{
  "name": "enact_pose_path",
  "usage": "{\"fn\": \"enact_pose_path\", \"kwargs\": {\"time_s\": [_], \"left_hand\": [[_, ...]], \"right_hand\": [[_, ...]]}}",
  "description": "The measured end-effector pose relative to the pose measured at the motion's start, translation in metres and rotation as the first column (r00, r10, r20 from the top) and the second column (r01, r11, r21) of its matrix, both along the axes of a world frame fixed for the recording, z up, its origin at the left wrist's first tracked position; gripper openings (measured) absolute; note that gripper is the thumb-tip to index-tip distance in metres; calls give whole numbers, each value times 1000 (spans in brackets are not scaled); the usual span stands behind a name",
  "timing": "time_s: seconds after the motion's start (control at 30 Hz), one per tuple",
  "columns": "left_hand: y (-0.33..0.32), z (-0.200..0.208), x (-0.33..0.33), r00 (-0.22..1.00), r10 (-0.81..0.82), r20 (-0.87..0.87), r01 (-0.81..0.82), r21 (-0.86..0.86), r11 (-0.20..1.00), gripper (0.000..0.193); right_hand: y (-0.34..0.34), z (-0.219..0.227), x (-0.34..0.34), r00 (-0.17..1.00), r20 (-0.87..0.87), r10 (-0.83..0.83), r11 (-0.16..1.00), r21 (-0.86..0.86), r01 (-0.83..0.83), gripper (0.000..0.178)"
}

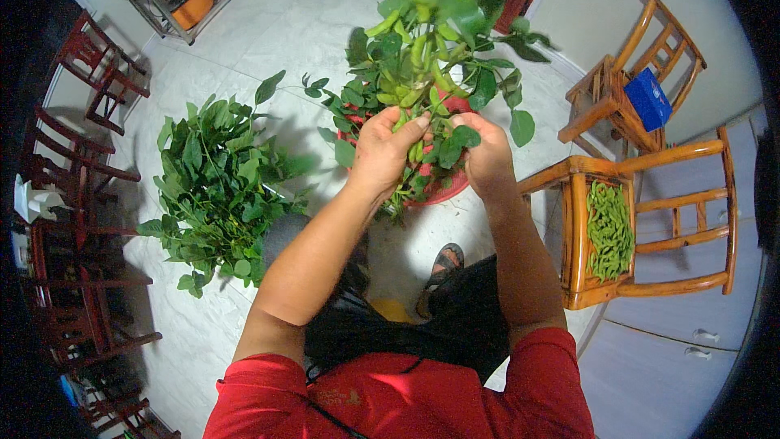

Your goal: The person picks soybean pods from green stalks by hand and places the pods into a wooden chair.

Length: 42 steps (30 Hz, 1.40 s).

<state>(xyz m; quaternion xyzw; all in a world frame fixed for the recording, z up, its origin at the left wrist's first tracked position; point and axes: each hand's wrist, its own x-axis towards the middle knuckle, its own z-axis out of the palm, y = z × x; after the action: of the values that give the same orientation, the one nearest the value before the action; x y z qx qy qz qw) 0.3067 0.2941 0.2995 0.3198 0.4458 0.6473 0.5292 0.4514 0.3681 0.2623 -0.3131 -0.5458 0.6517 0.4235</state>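
Note:
In front of me is a leafy soybean plant (443,53) hung with plump green pods. My left hand (383,149) is closed on it, thumb and fingers pinching low among the pods. From the other side, my right hand (487,153) closes round the plant beside a leaf; its fingertips are partly hidden. Whether each hand grips a stem or a pod there, I cannot tell. Below the hands a red basket (452,189) shows, mostly covered by leaves and pods.
Left of my legs lies a heap of leafy green stalks (215,183). At the right, picked pods (609,232) fill the seat of a wooden chair (575,264). Another chair (597,102) behind it bears a blue box (647,99). Dark wooden chairs (101,73) line the left side.

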Motion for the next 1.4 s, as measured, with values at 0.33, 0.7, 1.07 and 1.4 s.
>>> {"fn": "enact_pose_path", "kwargs": {"time_s": [0.33, 0.7, 1.07, 1.4], "left_hand": [[-1, -4, -36, 991, 132, -2, -132, -21, 991, 12], [5, -9, -29, 985, 170, 37, -168, -54, 984, 8], [-2, -7, -18, 968, 158, -196, -168, -37, 985, 8], [-3, -12, -12, 988, 129, -86, -133, -38, 990, 13]], "right_hand": [[30, 28, 31, 870, 2, -493, 860, -149, 487, 18], [-77, 36, -27, 951, 261, 163, 931, 279, -236, 16], [-34, 13, -25, 985, 130, -116, 982, 167, 93, 15], [-35, 17, -21, 901, 395, -177, 924, 381, 15, 16]]}}
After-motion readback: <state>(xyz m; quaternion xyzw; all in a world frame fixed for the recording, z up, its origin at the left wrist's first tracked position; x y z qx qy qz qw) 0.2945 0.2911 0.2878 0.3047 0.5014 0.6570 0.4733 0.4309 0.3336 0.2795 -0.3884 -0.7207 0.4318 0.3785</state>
